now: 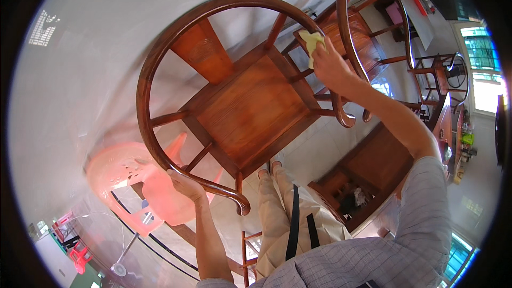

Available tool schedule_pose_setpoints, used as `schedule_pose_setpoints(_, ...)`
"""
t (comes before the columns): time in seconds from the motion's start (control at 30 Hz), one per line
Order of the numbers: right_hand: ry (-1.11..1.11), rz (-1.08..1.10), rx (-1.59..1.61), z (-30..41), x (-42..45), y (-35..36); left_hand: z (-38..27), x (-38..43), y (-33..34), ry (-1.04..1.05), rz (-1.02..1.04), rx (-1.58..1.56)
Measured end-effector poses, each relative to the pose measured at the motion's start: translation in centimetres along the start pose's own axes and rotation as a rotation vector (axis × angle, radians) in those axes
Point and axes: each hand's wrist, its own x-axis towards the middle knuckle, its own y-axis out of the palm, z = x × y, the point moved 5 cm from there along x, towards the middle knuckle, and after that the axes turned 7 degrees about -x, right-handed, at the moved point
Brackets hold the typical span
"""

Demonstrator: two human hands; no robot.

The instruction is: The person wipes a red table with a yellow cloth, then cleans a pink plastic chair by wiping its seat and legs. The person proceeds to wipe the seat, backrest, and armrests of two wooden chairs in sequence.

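Observation:
Before me stands a wooden horseshoe-back armchair [256, 108] with a curved top rail, a carved back splat [206, 52] and a flat plank seat. My right hand [330, 62] presses a pale yellow cloth [311, 44] against the rail on the chair's right side. On the other side, my left hand [186, 186] grips the curved armrest [200, 180] near its front end; part of its fingers is hidden by the rail. The seat lies bare between my two arms.
A pink plastic chair [172, 196] stands close by my left arm. Past my right hand is a second wooden armchair [346, 40]. A dark wooden cabinet [372, 160] with an opening in its side sits under my right arm. A pale wall [100, 48] rises behind the armchair.

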Motion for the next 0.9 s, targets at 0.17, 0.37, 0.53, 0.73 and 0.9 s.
schedule_pose_setpoints(0.17,-0.022,0.109,0.207,7.3,-6.1,1.4,0.8,0.2,-0.1,-0.029,0.012,0.025)
schedule_pose_setpoints(0.37,0.160,0.118,0.397,2.9,-7.5,-0.5,0.8,0.5,-0.4,-0.007,0.033,0.078)
schedule_pose_setpoints(0.53,0.535,-0.376,0.566,-6.1,-7.0,-2.3,1.5,0.9,-0.5,-0.053,0.044,0.083)
schedule_pose_setpoints(0.73,0.541,-0.141,0.785,4.6,-11.5,3.7,0.5,0.5,-0.6,0.018,0.020,0.070)
schedule_pose_setpoints(0.9,0.684,0.057,0.945,15.0,-22.6,5.8,-1.7,-1.4,0.2,0.007,-0.004,0.074)
